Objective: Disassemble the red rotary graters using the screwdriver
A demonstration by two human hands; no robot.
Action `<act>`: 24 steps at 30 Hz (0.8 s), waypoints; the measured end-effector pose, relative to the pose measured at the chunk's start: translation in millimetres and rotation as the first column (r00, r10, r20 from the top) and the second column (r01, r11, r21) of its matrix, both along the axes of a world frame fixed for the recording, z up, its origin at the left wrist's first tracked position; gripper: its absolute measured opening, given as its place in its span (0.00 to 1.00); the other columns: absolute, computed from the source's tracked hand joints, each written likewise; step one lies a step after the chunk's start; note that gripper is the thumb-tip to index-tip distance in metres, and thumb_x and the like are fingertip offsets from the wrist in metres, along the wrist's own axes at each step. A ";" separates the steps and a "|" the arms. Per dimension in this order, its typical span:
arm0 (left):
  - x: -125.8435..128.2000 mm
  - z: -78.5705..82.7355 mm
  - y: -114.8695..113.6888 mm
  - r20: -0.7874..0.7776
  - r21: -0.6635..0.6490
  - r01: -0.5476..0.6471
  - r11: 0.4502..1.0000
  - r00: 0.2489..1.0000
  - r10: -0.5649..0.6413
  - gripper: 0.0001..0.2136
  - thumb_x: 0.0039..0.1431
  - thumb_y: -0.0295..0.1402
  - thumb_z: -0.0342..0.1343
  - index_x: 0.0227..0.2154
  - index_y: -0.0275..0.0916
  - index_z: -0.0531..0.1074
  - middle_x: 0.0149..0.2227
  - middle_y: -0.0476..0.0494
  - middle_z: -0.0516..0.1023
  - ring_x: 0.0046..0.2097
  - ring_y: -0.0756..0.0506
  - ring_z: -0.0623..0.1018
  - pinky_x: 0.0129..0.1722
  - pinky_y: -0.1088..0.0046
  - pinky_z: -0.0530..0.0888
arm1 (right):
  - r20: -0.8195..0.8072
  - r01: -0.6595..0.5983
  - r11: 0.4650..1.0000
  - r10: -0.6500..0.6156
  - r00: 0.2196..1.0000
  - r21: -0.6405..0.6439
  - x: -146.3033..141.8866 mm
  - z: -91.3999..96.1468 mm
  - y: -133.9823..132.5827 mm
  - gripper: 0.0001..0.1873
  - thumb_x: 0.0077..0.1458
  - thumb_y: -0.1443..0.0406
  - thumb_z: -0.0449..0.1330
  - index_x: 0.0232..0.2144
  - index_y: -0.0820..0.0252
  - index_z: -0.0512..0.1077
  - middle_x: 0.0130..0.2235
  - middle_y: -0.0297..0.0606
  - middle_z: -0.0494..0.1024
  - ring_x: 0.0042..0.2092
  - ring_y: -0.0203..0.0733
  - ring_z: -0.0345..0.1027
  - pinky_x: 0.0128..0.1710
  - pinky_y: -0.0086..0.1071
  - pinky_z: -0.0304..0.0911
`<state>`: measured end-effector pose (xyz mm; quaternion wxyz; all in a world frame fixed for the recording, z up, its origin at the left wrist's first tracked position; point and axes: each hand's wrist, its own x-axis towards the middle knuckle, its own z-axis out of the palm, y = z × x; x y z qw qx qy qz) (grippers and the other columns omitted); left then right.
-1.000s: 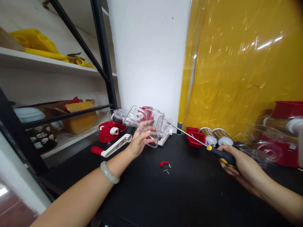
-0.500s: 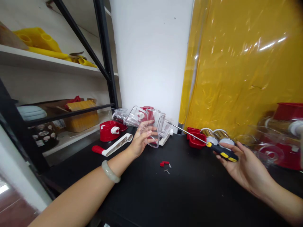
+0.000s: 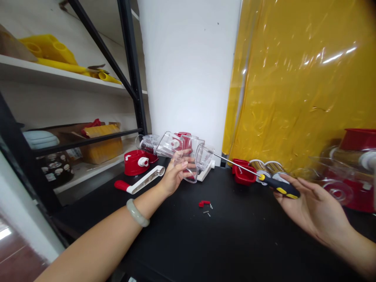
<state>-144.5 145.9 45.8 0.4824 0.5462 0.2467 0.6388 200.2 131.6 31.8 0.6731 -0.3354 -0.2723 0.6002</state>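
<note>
My left hand (image 3: 175, 172) is closed round a clear plastic grater housing (image 3: 170, 144), held up above the black table. My right hand (image 3: 311, 203) grips the dark blue and yellow handle of a long screwdriver (image 3: 281, 187). Its metal shaft points left, and the tip meets the right end of the clear housing. Below the housing, a small red plastic piece (image 3: 204, 203) lies on the table beside several little screws (image 3: 208, 213). To the left of my left hand rests a white crank handle (image 3: 146, 181) with a red knob.
A red grater base (image 3: 136, 162) stands at the left by the shelf rack (image 3: 133, 78). Behind the screwdriver are a red tray (image 3: 244, 176) and two drum graters (image 3: 274, 168). More red and clear parts (image 3: 360, 172) stand at the far right. Yellow sheeting (image 3: 299, 86) hangs behind.
My right hand and the screwdriver handle have shifted slightly right and down, with the tip still at the housing. My left hand stays in place.
</note>
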 end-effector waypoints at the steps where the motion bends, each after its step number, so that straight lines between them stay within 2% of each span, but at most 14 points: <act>1: 0.2 -0.2 -0.1 0.000 0.005 0.000 1.000 1.000 0.000 0.25 0.48 0.39 0.64 0.51 0.44 0.67 0.42 0.45 0.74 0.40 0.46 0.76 0.37 0.66 0.78 | 0.040 -0.028 0.999 0.030 0.999 -0.039 0.2 -1.6 -0.3 0.13 0.50 0.56 0.61 0.34 0.57 0.76 0.35 0.43 0.79 0.34 0.42 0.75 0.32 0.29 0.75; 3: 0.2 -0.2 -0.1 0.003 0.010 0.003 1.000 1.000 -0.003 0.25 0.48 0.39 0.64 0.51 0.44 0.67 0.42 0.45 0.74 0.40 0.46 0.76 0.38 0.65 0.78 | 0.173 -0.088 0.987 0.110 0.979 -0.131 -0.7 -6.7 -1.3 0.19 0.56 0.49 0.57 0.34 0.57 0.76 0.28 0.43 0.78 0.24 0.40 0.70 0.18 0.28 0.68; 4: -0.1 -0.2 0.1 0.005 0.009 0.007 1.000 1.000 -0.007 0.25 0.48 0.39 0.64 0.50 0.44 0.67 0.42 0.45 0.74 0.40 0.46 0.76 0.38 0.65 0.78 | 0.242 -0.116 0.981 0.152 0.958 -0.156 -1.7 -9.4 -1.9 0.18 0.57 0.49 0.58 0.34 0.57 0.75 0.23 0.40 0.75 0.19 0.36 0.64 0.13 0.25 0.61; 6: -0.9 0.2 0.6 0.013 0.004 0.015 1.000 1.000 -0.015 0.25 0.48 0.39 0.64 0.50 0.44 0.67 0.42 0.46 0.74 0.39 0.46 0.77 0.37 0.66 0.78 | 0.315 -0.155 0.981 0.184 0.931 -0.114 -3.9 -13.0 -3.0 0.14 0.54 0.52 0.63 0.32 0.56 0.74 0.17 0.32 0.68 0.14 0.28 0.50 0.09 0.20 0.48; 7: -1.3 0.5 0.8 0.019 0.000 0.017 1.000 1.000 -0.017 0.25 0.48 0.40 0.64 0.51 0.44 0.67 0.42 0.46 0.74 0.39 0.46 0.77 0.37 0.66 0.78 | 0.313 -0.157 0.985 0.170 0.935 -0.065 -4.9 -13.4 -3.4 0.12 0.51 0.55 0.66 0.32 0.56 0.74 0.17 0.30 0.67 0.14 0.26 0.48 0.10 0.19 0.48; 9: -1.9 1.1 1.0 0.038 -0.007 0.010 1.000 0.999 -0.010 0.26 0.48 0.40 0.64 0.51 0.44 0.66 0.41 0.46 0.74 0.39 0.46 0.77 0.38 0.65 0.78 | 0.253 -0.146 0.989 0.131 0.958 0.038 -5.9 -11.4 -4.0 0.12 0.45 0.61 0.71 0.33 0.54 0.74 0.23 0.30 0.71 0.19 0.29 0.58 0.17 0.21 0.61; 11: -1.8 1.8 0.7 0.055 -0.017 -0.002 1.000 0.998 0.003 0.27 0.48 0.40 0.64 0.52 0.44 0.66 0.42 0.46 0.74 0.39 0.46 0.77 0.39 0.64 0.78 | 0.180 -0.094 0.992 0.076 0.981 0.090 -5.6 -6.5 -4.5 0.20 0.38 0.69 0.71 0.37 0.51 0.74 0.33 0.32 0.77 0.30 0.35 0.69 0.27 0.25 0.71; 13: -0.9 2.3 0.2 0.064 -0.028 0.002 1.000 0.998 -0.001 0.27 0.48 0.40 0.64 0.51 0.43 0.67 0.42 0.45 0.74 0.39 0.46 0.77 0.39 0.63 0.78 | 0.101 -0.044 0.995 0.034 0.994 0.092 -5.1 -0.3 -5.5 0.27 0.33 0.74 0.67 0.39 0.48 0.74 0.39 0.32 0.78 0.38 0.38 0.72 0.34 0.27 0.74; 15: 0.4 2.6 -0.5 0.068 -0.032 0.022 0.999 0.998 -0.020 0.26 0.48 0.40 0.64 0.51 0.43 0.67 0.41 0.45 0.74 0.39 0.45 0.77 0.38 0.64 0.78 | 0.011 -0.009 0.998 0.008 1.000 0.070 -5.4 5.4 -6.9 0.24 0.35 0.72 0.63 0.38 0.50 0.75 0.40 0.35 0.79 0.40 0.39 0.73 0.35 0.28 0.75; 17: 1.5 2.6 -1.2 0.064 -0.024 0.033 0.999 0.997 -0.031 0.26 0.48 0.40 0.64 0.51 0.43 0.68 0.41 0.45 0.74 0.39 0.45 0.77 0.38 0.65 0.78 | -0.016 -0.022 1.000 0.022 1.000 -0.008 -6.5 8.4 -8.3 0.12 0.47 0.64 0.60 0.36 0.54 0.76 0.38 0.40 0.79 0.36 0.40 0.74 0.33 0.28 0.75; 19: 2.2 2.4 -1.6 0.052 -0.013 0.028 1.000 0.998 -0.027 0.26 0.47 0.40 0.64 0.51 0.44 0.68 0.41 0.46 0.74 0.39 0.45 0.76 0.37 0.65 0.78 | 0.078 -0.084 0.988 0.094 0.992 -0.132 -7.2 7.2 -8.9 0.15 0.58 0.56 0.54 0.34 0.58 0.76 0.30 0.43 0.78 0.24 0.37 0.69 0.20 0.26 0.70; 21: 2.2 2.1 -1.8 0.035 -0.012 0.026 1.000 0.999 -0.025 0.26 0.47 0.40 0.65 0.51 0.44 0.68 0.41 0.46 0.73 0.40 0.45 0.77 0.37 0.65 0.78 | 0.219 -0.165 0.957 0.219 0.951 -0.240 -6.7 2.1 -8.1 0.17 0.59 0.54 0.55 0.31 0.60 0.75 0.21 0.40 0.74 0.14 0.30 0.54 0.09 0.21 0.53; 23: 1.8 2.1 -1.8 0.027 -0.011 0.028 1.000 0.999 -0.028 0.26 0.47 0.40 0.64 0.50 0.44 0.68 0.41 0.46 0.73 0.40 0.45 0.77 0.37 0.65 0.78 | 0.301 -0.213 0.955 0.270 0.915 -0.208 -5.1 -3.9 -6.1 0.11 0.56 0.57 0.62 0.30 0.59 0.75 0.19 0.34 0.71 0.12 0.25 0.45 0.08 0.18 0.44; 24: 1.4 2.2 -1.7 0.026 -0.010 0.027 1.000 0.999 -0.026 0.25 0.47 0.40 0.64 0.50 0.44 0.68 0.41 0.46 0.74 0.39 0.46 0.77 0.37 0.65 0.78 | 0.308 -0.215 0.965 0.251 0.917 -0.149 -4.0 -6.2 -4.8 0.08 0.52 0.59 0.65 0.31 0.59 0.75 0.20 0.33 0.73 0.14 0.25 0.48 0.10 0.17 0.48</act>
